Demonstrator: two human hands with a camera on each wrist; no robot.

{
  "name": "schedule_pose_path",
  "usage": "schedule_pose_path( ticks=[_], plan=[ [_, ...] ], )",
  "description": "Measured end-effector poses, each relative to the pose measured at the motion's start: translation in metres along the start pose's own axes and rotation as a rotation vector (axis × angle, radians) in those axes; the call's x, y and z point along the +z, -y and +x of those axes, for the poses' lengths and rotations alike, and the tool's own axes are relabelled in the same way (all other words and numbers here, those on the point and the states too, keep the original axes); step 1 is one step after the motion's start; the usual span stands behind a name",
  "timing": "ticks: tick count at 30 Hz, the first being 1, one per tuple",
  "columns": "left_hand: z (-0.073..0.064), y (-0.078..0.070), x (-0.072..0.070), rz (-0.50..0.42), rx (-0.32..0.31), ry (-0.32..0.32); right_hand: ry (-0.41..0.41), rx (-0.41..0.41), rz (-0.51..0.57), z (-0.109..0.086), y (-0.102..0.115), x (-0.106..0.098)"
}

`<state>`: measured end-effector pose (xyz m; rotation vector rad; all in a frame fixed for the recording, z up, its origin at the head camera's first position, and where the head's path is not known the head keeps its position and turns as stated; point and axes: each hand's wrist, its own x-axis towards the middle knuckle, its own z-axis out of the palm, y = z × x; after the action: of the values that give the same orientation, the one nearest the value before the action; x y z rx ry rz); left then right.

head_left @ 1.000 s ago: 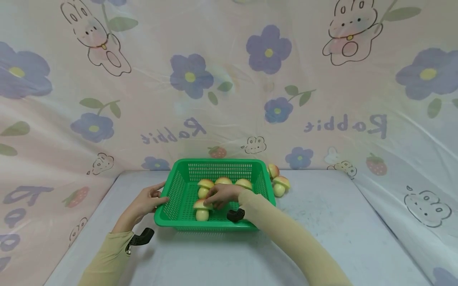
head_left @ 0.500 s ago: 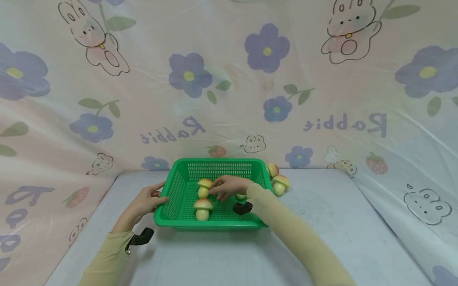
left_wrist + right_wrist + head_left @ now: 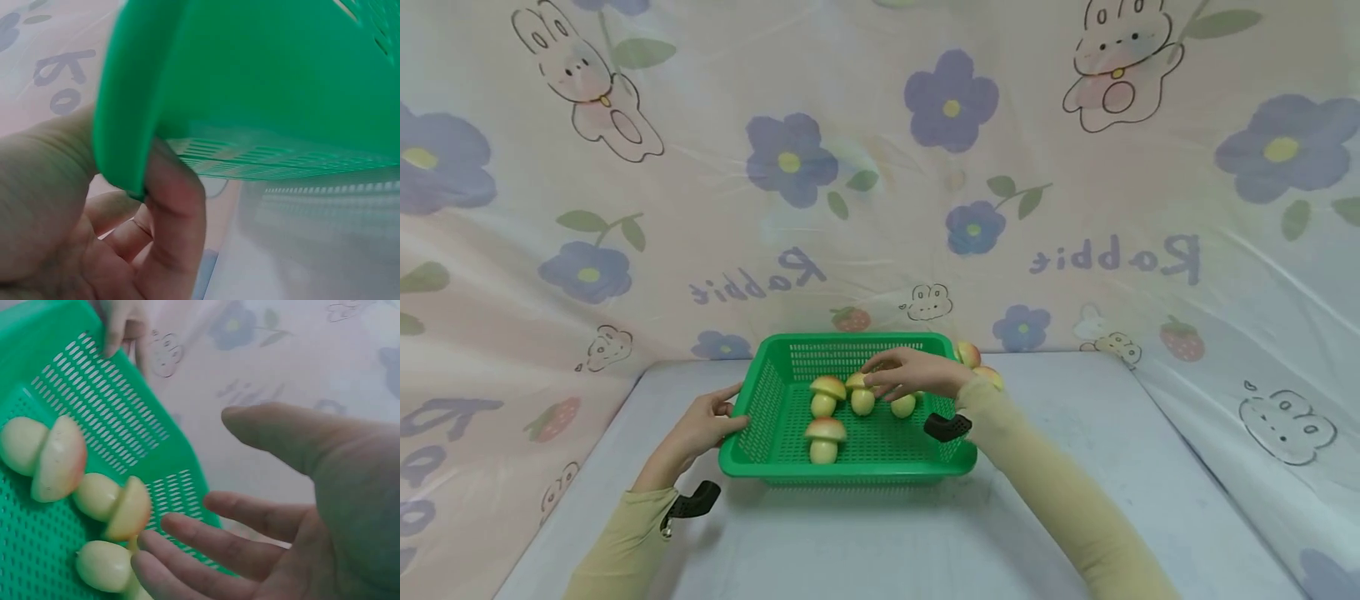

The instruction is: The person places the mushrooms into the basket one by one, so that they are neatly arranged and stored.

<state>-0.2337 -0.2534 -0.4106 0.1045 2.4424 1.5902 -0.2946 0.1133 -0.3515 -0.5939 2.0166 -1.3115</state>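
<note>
A green plastic basket (image 3: 850,469) stands on the table, with several toy mushrooms inside. Its left rim is pinched between the thumb and fingers of my left hand (image 3: 703,427), closely seen in the left wrist view. Over the right part of the basket hovers my right hand (image 3: 917,372), fingers spread and nothing held, as the right wrist view shows. One mushroom (image 3: 824,442) lies near the front of the basket. Behind it are a second mushroom (image 3: 825,396), a third mushroom (image 3: 862,400) and another mushroom (image 3: 903,406), whose cap is hidden by my right hand.
Outside the basket's right back corner lie two more mushrooms, one mushroom (image 3: 967,354) farther back and one mushroom (image 3: 990,377) partly behind the right hand and sleeve. A printed cloth (image 3: 880,208) hangs behind the white table (image 3: 1075,450).
My right hand has moved right and back, away from the front mushroom, uncovering the middle ones in the basket. My left hand stays on the rim.
</note>
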Motion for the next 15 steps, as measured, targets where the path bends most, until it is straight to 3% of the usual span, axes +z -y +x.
schedule_pose_path(
  ticks=[15],
  plan=[
    [-0.001,0.002,0.0,0.004,0.009,-0.013,-0.075,-0.097,0.09,-0.053,-0.006,-0.031]
  ],
)
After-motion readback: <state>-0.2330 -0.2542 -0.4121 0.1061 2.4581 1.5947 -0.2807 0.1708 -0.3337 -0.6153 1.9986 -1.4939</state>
